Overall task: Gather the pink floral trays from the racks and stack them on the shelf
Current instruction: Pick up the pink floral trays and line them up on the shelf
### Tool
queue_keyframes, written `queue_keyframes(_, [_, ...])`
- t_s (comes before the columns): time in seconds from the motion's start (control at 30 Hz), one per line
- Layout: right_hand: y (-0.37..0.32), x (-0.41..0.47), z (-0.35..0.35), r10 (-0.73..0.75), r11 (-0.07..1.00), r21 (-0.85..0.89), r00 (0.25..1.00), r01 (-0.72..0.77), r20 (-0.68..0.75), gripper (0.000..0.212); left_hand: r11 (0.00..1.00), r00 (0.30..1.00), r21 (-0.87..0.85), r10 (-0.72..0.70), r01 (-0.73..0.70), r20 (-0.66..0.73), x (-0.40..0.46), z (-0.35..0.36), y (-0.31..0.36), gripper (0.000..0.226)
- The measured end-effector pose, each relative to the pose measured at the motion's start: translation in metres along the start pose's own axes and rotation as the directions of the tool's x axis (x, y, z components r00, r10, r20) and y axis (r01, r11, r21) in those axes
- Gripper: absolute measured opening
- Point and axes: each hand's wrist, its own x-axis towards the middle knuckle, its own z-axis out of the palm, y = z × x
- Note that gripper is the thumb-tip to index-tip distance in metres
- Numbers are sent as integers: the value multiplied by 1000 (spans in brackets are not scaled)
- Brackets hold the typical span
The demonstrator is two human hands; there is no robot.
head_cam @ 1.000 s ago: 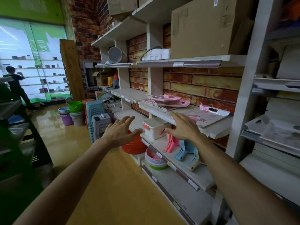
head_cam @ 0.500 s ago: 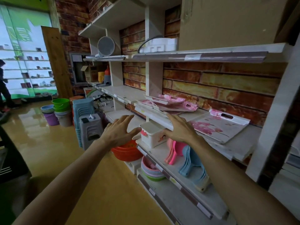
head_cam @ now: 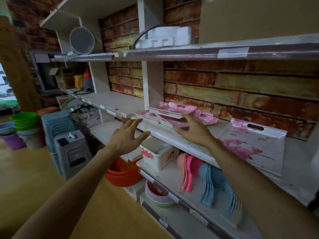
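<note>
My left hand (head_cam: 126, 136) is stretched out with its fingers spread and holds nothing, hovering in front of the shelf edge (head_cam: 160, 133). My right hand (head_cam: 194, 129) is open too, fingers loosely spread, its fingertips reaching over that edge to the near side of the pile of pink floral trays (head_cam: 174, 116); I cannot tell whether they touch it. The pile lies untidily on the middle shelf, just beyond my right hand and to the right of my left. Another floral tray (head_cam: 255, 144) lies flat on the same shelf, further right, beside my right forearm. Below my hands, the lower shelf holds a white box (head_cam: 158, 154), pink scoops (head_cam: 188, 168) and blue scoops (head_cam: 215, 183).
</note>
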Motion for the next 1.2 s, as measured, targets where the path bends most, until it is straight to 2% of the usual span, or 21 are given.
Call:
queue_keyframes(0.13, [13,45,16,91,986,145,994,-82,-57,62,999,999,-41,31,-31,-21,43,19,-24,70])
queue_keyframes(0.23, [27,78,27,151,968,216,983,-125,-106,63,995,997,-73,68,-70,-18,77,33,-35,66])
queue_keyframes(0.33, [39,110,35,187,962,227,972,-152,-144,53,984,990,-114,136,-140,-44,109,47,-43,60])
queue_keyframes(0.47, [60,158,50,248,950,237,953,-204,-175,54,960,968,-145,228,-241,-103,153,61,-53,59])
queue_keyframes(0.6, [79,204,63,336,927,239,923,-289,-187,53,929,931,-106,339,-353,-137,207,74,-61,50])
queue_keyframes(0.7, [96,239,73,419,895,246,891,-372,-176,55,922,923,-105,356,-372,-146,251,83,-66,47])
queue_keyframes(0.8, [108,269,79,541,831,249,826,-498,-156,59,902,914,-160,381,-400,-138,290,93,-72,47])
queue_keyframes(0.87, [115,284,82,617,778,274,771,-566,-159,47,882,904,-205,398,-424,-155,310,100,-77,47])
queue_keyframes(1.03, [130,311,96,718,646,436,693,-627,-68,41,862,892,-227,437,-452,-118,342,116,-88,47])
queue_keyframes(1.13, [148,331,111,747,535,597,665,-598,-2,42,808,819,-138,562,-573,-111,350,124,-92,40])
queue_keyframes(1.2, [162,341,118,751,496,628,659,-600,37,57,749,752,-73,652,-659,-97,353,131,-92,37])
